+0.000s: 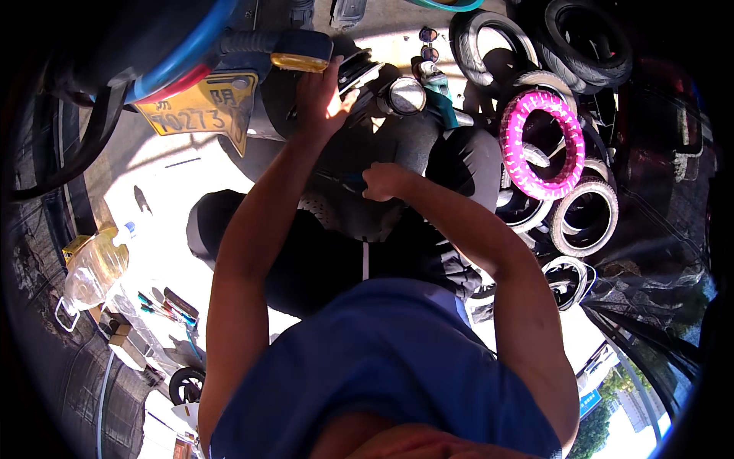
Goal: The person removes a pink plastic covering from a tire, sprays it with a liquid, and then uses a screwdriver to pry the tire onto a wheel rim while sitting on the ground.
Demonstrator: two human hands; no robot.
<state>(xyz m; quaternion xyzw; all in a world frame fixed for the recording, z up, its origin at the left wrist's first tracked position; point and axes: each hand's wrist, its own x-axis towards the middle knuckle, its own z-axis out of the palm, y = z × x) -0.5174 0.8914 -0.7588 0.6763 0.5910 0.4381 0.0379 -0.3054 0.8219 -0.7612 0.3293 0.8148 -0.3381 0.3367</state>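
My left hand (pixel 321 99) is beside a scooter's orange turn signal (pixel 302 61). Its thumb and forefinger lie around the near end of a shiny black-and-silver part (pixel 359 73). Lower and to the right, my right hand (pixel 384 182) is closed in a fist over a dark rounded surface (pixel 336 157) in deep shadow. A thin teal bit shows at its fingers, too small to name. To the right of the shiny part stand a round can-like thing (pixel 405 96) and a teal tool (pixel 437 96). A yellow licence plate (pixel 199 111) hangs below the scooter's blue-and-red tail.
Several tyres (pixel 585 218) and a pink ring-shaped wrapped tyre (pixel 514 149) are piled on the right. Sunglasses (pixel 429 44) lie at the far side. On the left are a clear plastic jug (pixel 99 268), hand tools (pixel 172 306) and a small wheel (pixel 186 386).
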